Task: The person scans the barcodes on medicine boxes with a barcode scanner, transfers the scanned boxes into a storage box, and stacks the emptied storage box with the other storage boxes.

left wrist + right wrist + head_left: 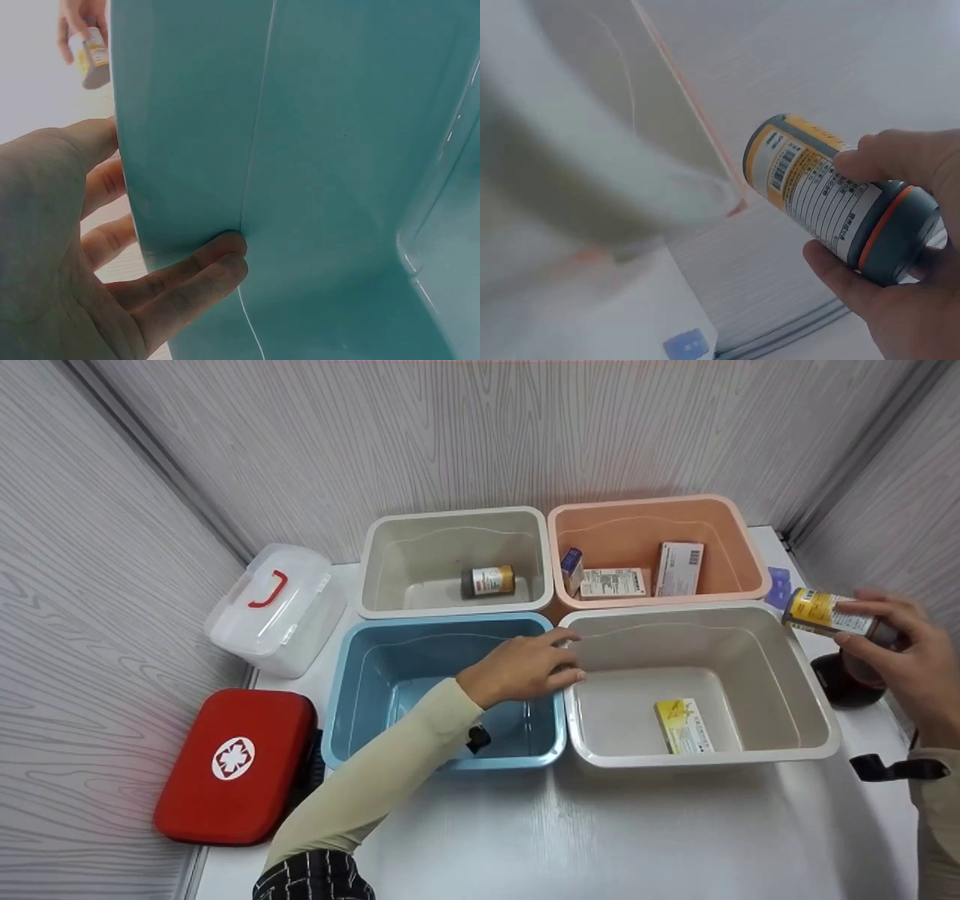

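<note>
My right hand (919, 652) grips a bottle (829, 611) with a yellow and white label, tilted on its side beyond the right edge of the front white bin (697, 761). Up close in the right wrist view, the bottle (817, 191) shows a barcode, printed text and a dark end with an orange ring. Fingers and thumb are on opposite sides of it. My left hand (525, 666) rests at the right rim of the blue bin (442, 765). In the left wrist view, two fingers (199, 277) lie against the blue wall, while others are partly hidden behind its edge.
A yellow-and-white box (684, 726) lies in the front white bin. The rear beige bin (454, 514) holds a dark bottle (489, 581); the orange bin (645, 502) holds several boxes. Left stand a clear case (274, 600) and red case (232, 765). A dark brown bottle (847, 681) stands right.
</note>
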A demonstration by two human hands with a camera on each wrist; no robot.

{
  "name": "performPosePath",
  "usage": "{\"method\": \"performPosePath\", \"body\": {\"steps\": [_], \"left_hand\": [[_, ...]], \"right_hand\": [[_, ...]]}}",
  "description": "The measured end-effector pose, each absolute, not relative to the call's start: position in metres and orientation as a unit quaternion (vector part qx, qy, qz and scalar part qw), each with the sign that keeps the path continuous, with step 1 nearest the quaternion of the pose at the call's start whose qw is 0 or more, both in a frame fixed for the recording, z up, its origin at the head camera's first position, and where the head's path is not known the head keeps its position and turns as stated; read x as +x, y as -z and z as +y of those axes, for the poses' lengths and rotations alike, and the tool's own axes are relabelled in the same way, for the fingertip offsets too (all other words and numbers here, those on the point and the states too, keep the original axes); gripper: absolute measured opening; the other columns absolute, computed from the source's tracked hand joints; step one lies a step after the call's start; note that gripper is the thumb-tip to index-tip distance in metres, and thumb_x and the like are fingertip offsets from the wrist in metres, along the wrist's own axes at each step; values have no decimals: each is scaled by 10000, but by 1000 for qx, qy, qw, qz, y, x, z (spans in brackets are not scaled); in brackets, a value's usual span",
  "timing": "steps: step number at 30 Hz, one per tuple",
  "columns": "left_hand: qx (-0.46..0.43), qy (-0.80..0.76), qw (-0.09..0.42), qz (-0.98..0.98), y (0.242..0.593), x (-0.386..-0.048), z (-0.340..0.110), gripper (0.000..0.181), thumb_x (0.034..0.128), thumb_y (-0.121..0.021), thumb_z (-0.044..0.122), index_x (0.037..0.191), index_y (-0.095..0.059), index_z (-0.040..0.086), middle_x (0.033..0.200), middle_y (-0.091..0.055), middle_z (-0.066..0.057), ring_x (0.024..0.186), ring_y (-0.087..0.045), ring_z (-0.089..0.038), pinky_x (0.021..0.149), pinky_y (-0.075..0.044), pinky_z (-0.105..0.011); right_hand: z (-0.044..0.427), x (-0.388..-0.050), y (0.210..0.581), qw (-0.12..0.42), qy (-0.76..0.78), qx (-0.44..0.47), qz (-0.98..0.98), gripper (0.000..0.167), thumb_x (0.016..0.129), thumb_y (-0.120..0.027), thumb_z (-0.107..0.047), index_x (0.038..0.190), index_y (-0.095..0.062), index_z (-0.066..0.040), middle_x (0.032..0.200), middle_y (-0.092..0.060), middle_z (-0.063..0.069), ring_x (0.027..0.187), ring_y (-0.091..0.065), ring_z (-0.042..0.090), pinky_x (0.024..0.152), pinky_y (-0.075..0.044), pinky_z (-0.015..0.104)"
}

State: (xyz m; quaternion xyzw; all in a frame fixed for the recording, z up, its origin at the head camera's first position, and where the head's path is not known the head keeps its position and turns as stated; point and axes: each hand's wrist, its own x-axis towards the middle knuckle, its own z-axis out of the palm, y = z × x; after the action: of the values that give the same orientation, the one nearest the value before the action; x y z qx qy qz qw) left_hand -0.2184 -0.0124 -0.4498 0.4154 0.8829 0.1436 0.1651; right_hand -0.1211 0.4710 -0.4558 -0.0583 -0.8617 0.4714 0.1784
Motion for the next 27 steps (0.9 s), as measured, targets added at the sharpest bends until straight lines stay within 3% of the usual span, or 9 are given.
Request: {"method": "performPosePath", "body": {"steps": [4, 7, 11, 14, 19, 23, 27], "left_hand": [[414, -143, 164, 884, 450, -219, -13, 458, 1155, -484, 510, 1435, -718, 234, 1745, -407, -8, 1443, -593, -246, 1248, -456, -453], [418, -140, 159, 883, 450, -219, -12, 456, 1156, -481, 506, 1432, -718, 232, 1738, -417, -13, 1434, -597, -246, 1241, -463, -455], [424, -139, 156, 881, 450, -219, -12, 453, 1159, -475, 502, 1425, -720, 229, 1732, -425, -22, 1421, -602, -247, 1231, -473, -459], [424, -142, 157, 881, 451, -219, -12, 453, 1158, -477, 504, 1420, -722, 226, 1732, -425, -27, 1412, -607, -248, 1228, -476, -461], [419, -144, 161, 882, 450, -219, -12, 453, 1156, -484, 504, 1423, -722, 226, 1735, -421, -21, 1422, -601, -247, 1238, -467, -455], [417, -148, 165, 882, 450, -219, -12, 451, 1155, -489, 504, 1422, -723, 226, 1741, -412, -19, 1434, -594, -248, 1240, -465, -453], [415, -150, 169, 881, 449, -218, -12, 453, 1153, -490, 505, 1428, -720, 228, 1742, -411, -19, 1449, -582, -256, 1245, -459, -463]], "right_hand": [[478, -115, 467, 194, -477, -85, -853, 379, 986, -769, 8, 1362, -725, 20, 1416, -531, -200, 1335, -455, 39, 957, -464, 76], [481, -109, 479, 201, -504, -102, -834, 387, 1013, -743, -10, 1398, -708, 3, 1390, -519, -170, 1233, -541, 13, 980, -499, 79], [483, -100, 498, 197, -628, -106, -745, 424, 1055, -687, -26, 1476, -638, -10, 1364, -496, -70, 1130, -612, 45, 886, -574, 101], [482, -93, 511, 187, -744, -109, -633, 429, 1076, -643, -14, 1502, -585, 1, 1409, -465, -7, 1208, -573, 129, 944, -595, 166], [479, -84, 528, 158, -842, -167, -488, 415, 1086, -632, -29, 1498, -600, -66, 1428, -422, 19, 1188, -603, 161, 933, -634, 260], [477, -80, 540, 155, -875, -224, -400, 473, 1043, -667, 48, 1471, -633, -150, 1331, -521, 7, 1044, -721, 174, 890, -650, 287], [475, -78, 548, 161, -887, -262, -345, 570, 1002, -677, 127, 1458, -631, -213, 1278, -573, -34, 1022, -711, 164, 852, -643, 290]]}}
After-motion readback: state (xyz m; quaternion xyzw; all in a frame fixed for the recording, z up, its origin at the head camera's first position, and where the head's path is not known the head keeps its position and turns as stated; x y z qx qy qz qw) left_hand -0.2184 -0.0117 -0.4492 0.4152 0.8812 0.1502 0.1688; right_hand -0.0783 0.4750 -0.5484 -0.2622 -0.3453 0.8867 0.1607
